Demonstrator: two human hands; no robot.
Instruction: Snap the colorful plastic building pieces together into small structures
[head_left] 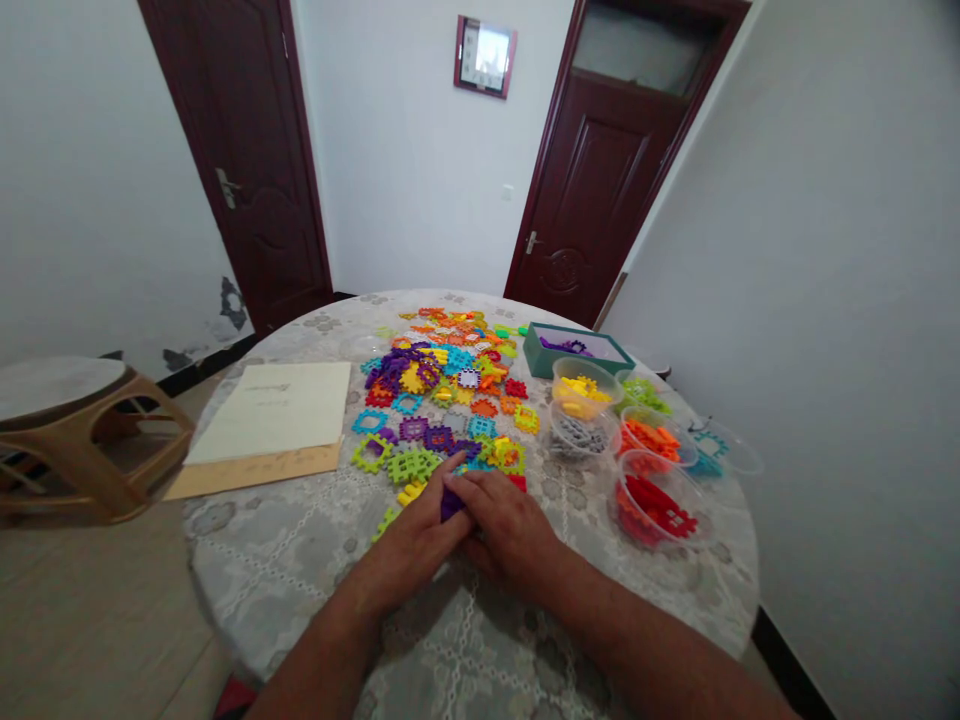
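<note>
My left hand (426,515) and my right hand (506,515) meet at the near edge of a heap of plastic building pieces (450,370). Between them shows a purple building piece (451,503), gripped by the closed fingers of both; most of it is covered. Just beyond the hands lie a lime-green lattice piece (412,465), a yellow-green square frame (510,455) and several purple and blue squares. A bit of red shows beside my right fingers.
On the right stand clear tubs of red pieces (656,510), orange pieces (651,440), grey pieces (577,437) and yellow pieces (581,393). Behind them is a green box (534,352) with purple pieces. Paper sheets (274,410) lie left; a stool (90,430) stands beside the round table (247,560).
</note>
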